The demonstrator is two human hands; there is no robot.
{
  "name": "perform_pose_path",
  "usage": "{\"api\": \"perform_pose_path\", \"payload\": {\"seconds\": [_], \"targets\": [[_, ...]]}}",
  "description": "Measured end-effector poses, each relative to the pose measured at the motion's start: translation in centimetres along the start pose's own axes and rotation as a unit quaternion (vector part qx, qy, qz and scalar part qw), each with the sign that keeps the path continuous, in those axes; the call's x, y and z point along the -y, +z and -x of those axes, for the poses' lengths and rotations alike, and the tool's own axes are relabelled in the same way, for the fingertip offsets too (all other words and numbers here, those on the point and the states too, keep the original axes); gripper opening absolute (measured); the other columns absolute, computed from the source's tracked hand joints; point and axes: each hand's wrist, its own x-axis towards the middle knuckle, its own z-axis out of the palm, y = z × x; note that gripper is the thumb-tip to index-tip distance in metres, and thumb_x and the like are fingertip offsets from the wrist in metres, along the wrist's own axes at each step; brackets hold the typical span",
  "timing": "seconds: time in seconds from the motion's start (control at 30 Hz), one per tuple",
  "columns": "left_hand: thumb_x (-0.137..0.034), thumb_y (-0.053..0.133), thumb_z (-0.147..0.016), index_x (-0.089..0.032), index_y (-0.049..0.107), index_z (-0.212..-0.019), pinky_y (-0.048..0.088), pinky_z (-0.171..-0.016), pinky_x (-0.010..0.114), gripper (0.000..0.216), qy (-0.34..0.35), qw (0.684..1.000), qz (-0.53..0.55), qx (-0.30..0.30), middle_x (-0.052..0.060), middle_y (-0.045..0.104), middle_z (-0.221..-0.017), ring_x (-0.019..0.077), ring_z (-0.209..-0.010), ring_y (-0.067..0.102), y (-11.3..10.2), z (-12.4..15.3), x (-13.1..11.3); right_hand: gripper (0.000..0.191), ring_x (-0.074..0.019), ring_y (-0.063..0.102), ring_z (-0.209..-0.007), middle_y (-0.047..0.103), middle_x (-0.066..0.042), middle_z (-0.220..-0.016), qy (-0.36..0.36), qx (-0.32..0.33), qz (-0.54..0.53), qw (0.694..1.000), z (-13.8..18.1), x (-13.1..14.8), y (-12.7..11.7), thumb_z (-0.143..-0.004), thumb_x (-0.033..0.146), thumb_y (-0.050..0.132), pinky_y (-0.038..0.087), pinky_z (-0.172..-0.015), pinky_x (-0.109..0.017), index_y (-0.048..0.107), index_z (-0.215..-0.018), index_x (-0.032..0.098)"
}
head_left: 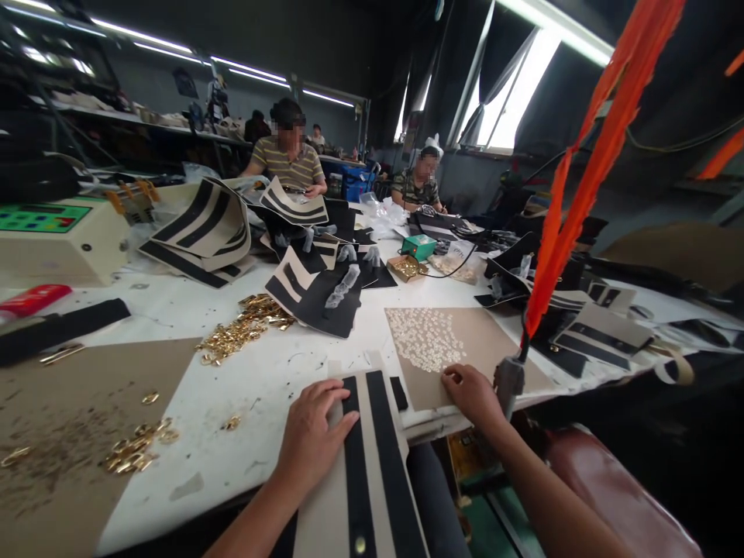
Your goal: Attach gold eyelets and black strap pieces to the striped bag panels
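Observation:
A beige panel with black stripes point(377, 457) reaches from the table edge down over my lap, with a small gold stud near its lower end. My left hand point(317, 430) lies on the panel's left part, fingers stretched and thumb apart across a black stripe. To the right, my right hand point(473, 395) rests at the near edge of a brown sheet point(494, 341), its fingers curled with thumb and forefinger close together. Just beyond these fingertips spread many tiny pale, shiny pieces point(427, 339). Whether a piece is between the fingers is too small to tell.
Gold metal fittings point(244, 329) lie heaped on the white table, with more gold clips point(136, 448) at left. Striped panels point(317, 291) are piled ahead. An orange ribbon point(587, 178) hangs beside my right arm. Two people point(291, 159) work across the table.

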Motion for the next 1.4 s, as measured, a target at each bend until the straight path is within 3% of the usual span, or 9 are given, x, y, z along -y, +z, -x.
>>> {"api": "perform_pose_path", "payload": {"seconds": [0.13, 0.3, 0.47, 0.83, 0.9, 1.0, 1.1, 1.23, 1.4], "targets": [[-0.022, 0.075, -0.086, -0.026, 0.072, -0.109, 0.049, -0.105, 0.053, 0.024, -0.013, 1.0, -0.001, 0.0, 0.006, 0.07, -0.128, 0.0299, -0.121, 0.062, -0.1, 0.2, -0.2, 0.02, -0.0197, 0.068, -0.081, 0.073, -0.003, -0.084, -0.027, 0.049, 0.045, 0.997, -0.5, 0.5, -0.5, -0.093, 0.026, 0.056, 0.045, -0.073, -0.026, 0.074, -0.089, 0.019], [-0.023, 0.076, -0.084, -0.026, 0.073, -0.106, 0.051, -0.103, 0.052, 0.023, -0.015, 1.0, 0.0, -0.006, 0.005, 0.071, -0.126, 0.03, -0.12, 0.063, -0.2, 0.2, -0.3, 0.019, -0.0219, 0.067, -0.09, 0.074, -0.007, -0.095, -0.059, 0.069, 0.144, 0.985, -0.2, 1.3, -1.2, -0.096, 0.024, 0.054, 0.038, -0.072, -0.028, 0.071, -0.089, 0.019], [-0.022, 0.077, -0.082, -0.026, 0.073, -0.107, 0.05, -0.104, 0.052, 0.026, -0.02, 1.0, 0.004, -0.009, 0.006, 0.072, -0.125, 0.0305, -0.12, 0.063, -0.3, 0.3, -0.7, 0.018, -0.0224, 0.067, -0.082, 0.072, -0.007, -0.086, -0.085, 0.106, 0.234, 0.963, -0.8, 1.9, -1.7, -0.095, 0.025, 0.056, 0.033, -0.068, -0.029, 0.07, -0.086, 0.019], [-0.02, 0.086, -0.075, -0.023, 0.073, -0.101, 0.046, -0.105, 0.049, 0.029, -0.058, 0.997, 0.04, -0.013, 0.006, 0.073, -0.121, 0.0297, -0.12, 0.062, -0.5, 1.1, -1.7, 0.026, -0.029, 0.069, -0.093, 0.07, -0.014, -0.099, -0.148, 0.139, 0.31, 0.929, -0.4, 1.0, -1.7, -0.101, 0.018, 0.042, 0.036, -0.067, -0.033, 0.067, -0.095, 0.018], [-0.019, 0.087, -0.075, -0.023, 0.073, -0.101, 0.046, -0.106, 0.049, 0.03, -0.06, 0.997, 0.045, -0.01, 0.006, 0.073, -0.121, 0.0293, -0.12, 0.062, -0.5, 1.2, -1.8, 0.026, -0.0265, 0.069, -0.095, 0.07, -0.011, -0.102, -0.148, 0.13, 0.271, 0.942, 0.2, 2.7, -1.5, -0.103, 0.023, 0.041, 0.04, -0.07, -0.032, 0.066, -0.098, 0.021], [-0.019, 0.087, -0.075, -0.022, 0.073, -0.103, 0.045, -0.105, 0.048, 0.031, -0.058, 0.997, 0.043, -0.005, 0.005, 0.072, -0.122, 0.0287, -0.121, 0.061, -0.4, 1.1, -1.7, 0.03, -0.0218, 0.067, -0.084, 0.07, -0.004, -0.091, -0.153, 0.156, 0.064, 0.974, 1.5, 7.6, -0.6, -0.107, 0.039, 0.039, 0.045, -0.075, -0.03, 0.064, -0.099, 0.023], [-0.021, 0.088, -0.075, -0.023, 0.073, -0.104, 0.045, -0.105, 0.047, 0.032, -0.056, 0.998, 0.036, -0.006, 0.004, 0.072, -0.122, 0.0284, -0.122, 0.06, -0.3, 1.0, -1.6, 0.03, -0.0211, 0.064, -0.083, 0.069, -0.002, -0.089, -0.2, 0.22, -0.097, 0.95, 2.6, 13.2, 1.1, -0.105, 0.043, 0.043, 0.045, -0.078, -0.031, 0.063, -0.093, 0.024], [-0.021, 0.088, -0.075, -0.024, 0.073, -0.104, 0.046, -0.105, 0.046, 0.032, -0.057, 0.998, 0.033, -0.005, 0.002, 0.071, -0.124, 0.0277, -0.122, 0.06, -0.2, 1.1, -1.5, 0.026, -0.0226, 0.064, -0.09, 0.069, -0.004, -0.095, -0.224, 0.247, -0.116, 0.936, 2.9, 16.7, 3.5, -0.102, 0.04, 0.046, 0.044, -0.082, -0.033, 0.065, -0.094, 0.024], [-0.022, 0.088, -0.075, -0.024, 0.072, -0.103, 0.045, -0.105, 0.045, 0.032, -0.057, 0.998, 0.032, 0.0, 0.002, 0.07, -0.122, 0.0273, -0.122, 0.059, -0.3, 1.1, -1.6, 0.025, -0.0238, 0.063, -0.09, 0.068, -0.005, -0.095, -0.216, 0.237, -0.08, 0.944, 2.8, 16.6, 4.4, -0.1, 0.037, 0.046, 0.043, -0.081, -0.035, 0.066, -0.093, 0.023]]}}
